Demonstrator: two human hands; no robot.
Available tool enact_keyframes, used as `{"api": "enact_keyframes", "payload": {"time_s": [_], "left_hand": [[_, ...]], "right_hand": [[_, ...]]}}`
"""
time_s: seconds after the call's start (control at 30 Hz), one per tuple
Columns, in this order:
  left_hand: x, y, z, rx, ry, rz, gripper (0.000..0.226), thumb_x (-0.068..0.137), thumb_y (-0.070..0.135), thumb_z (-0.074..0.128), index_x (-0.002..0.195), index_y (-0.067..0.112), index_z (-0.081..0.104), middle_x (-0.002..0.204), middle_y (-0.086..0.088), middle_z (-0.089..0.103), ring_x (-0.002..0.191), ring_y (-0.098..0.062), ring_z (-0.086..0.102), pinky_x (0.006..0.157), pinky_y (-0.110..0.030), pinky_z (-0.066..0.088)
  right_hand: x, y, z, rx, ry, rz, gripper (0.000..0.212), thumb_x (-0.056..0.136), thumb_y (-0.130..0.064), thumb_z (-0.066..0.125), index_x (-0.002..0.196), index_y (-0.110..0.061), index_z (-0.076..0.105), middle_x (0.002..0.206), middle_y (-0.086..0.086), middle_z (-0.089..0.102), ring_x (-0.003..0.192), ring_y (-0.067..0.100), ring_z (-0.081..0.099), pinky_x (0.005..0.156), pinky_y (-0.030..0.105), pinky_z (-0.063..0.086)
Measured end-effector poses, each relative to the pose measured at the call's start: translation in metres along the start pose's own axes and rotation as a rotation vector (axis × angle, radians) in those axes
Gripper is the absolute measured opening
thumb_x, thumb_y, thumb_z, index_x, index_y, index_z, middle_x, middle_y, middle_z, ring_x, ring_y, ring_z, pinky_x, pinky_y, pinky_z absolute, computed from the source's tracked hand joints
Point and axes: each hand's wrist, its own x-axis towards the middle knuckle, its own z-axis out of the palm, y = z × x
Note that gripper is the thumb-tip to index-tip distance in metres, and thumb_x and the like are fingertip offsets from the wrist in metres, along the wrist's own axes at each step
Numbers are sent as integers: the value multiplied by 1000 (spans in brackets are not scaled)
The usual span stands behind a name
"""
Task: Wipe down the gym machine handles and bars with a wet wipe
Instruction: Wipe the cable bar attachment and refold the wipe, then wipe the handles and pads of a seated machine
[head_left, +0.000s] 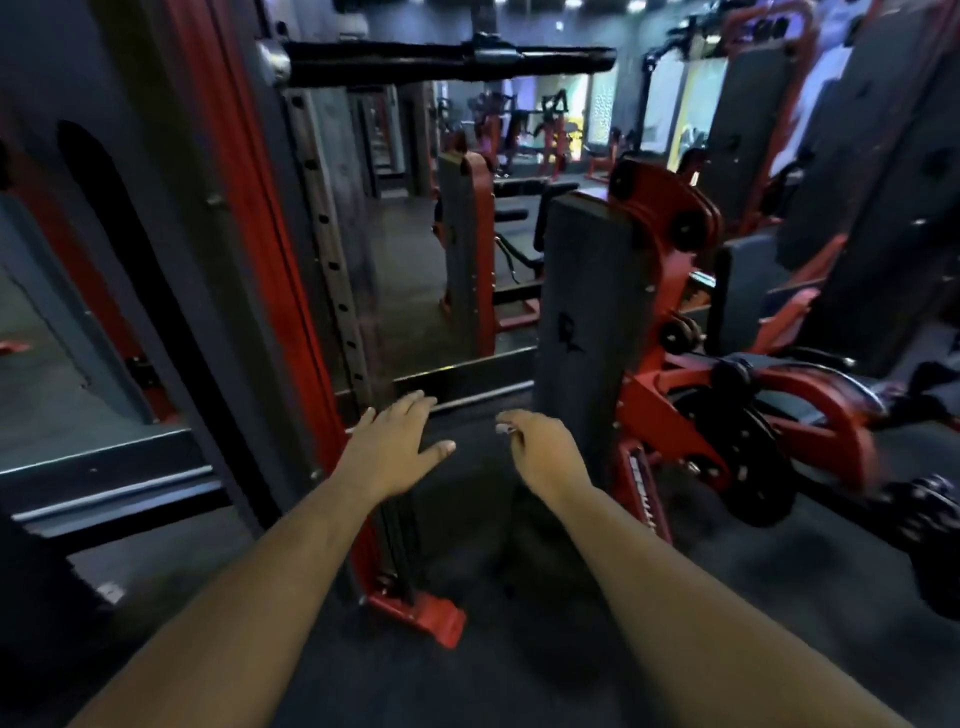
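Both my arms reach forward over the dark gym floor. My left hand (397, 441) is flat with fingers spread, palm down, holding nothing, just right of a red and black machine upright (270, 249). My right hand (540, 449) is loosely curled, with something small and pale showing at its fingertips; I cannot make out what it is. No wet wipe is clearly visible. A black padded bar (447, 60) runs across overhead, well above both hands. The image is blurred.
A grey weight-stack cover on a red frame (592, 322) stands right of my right hand, with pulleys and a black plate wheel (748, 447). A red foot bracket (421, 616) sits on the floor between my arms. More red machines fill the mirrored background.
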Motion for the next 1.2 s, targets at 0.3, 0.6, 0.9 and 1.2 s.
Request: {"api": "enact_keyframes", "payload": {"time_s": [0.3, 0.6, 0.9, 1.2], "left_hand": [[-13, 168, 98, -42, -189, 189, 79, 97, 65, 52, 161, 27, 26, 170, 3, 22, 154, -17, 27, 125, -52, 20], [10, 275, 163, -65, -327, 386, 79, 97, 65, 51, 161, 29, 24, 170, 4, 20, 155, -15, 24, 126, -50, 18], [66, 357, 210, -99, -408, 620, 78, 97, 64, 53, 160, 27, 26, 169, 2, 24, 155, -17, 24, 125, -49, 18], [102, 447, 245, -83, -512, 786, 80, 97, 67, 50, 161, 25, 27, 170, 1, 21, 155, -19, 24, 125, -50, 21]], "right_hand": [[-138, 136, -69, -11, 122, 304, 26, 102, -30, 56, 125, -26, 66, 113, -7, 73, 106, 14, 67, 87, 29, 53], [-204, 217, -112, 84, 251, 652, 18, 99, -35, 51, 105, -35, 68, 107, -1, 74, 91, 19, 68, 73, 39, 59], [-220, 280, -144, 25, 321, 889, 24, 94, -34, 47, 103, -32, 68, 101, -12, 75, 88, 13, 68, 76, 37, 58], [-246, 347, -188, -39, 427, 1069, 20, 97, -37, 53, 108, -32, 69, 103, -6, 72, 89, 18, 65, 76, 41, 58]]}}
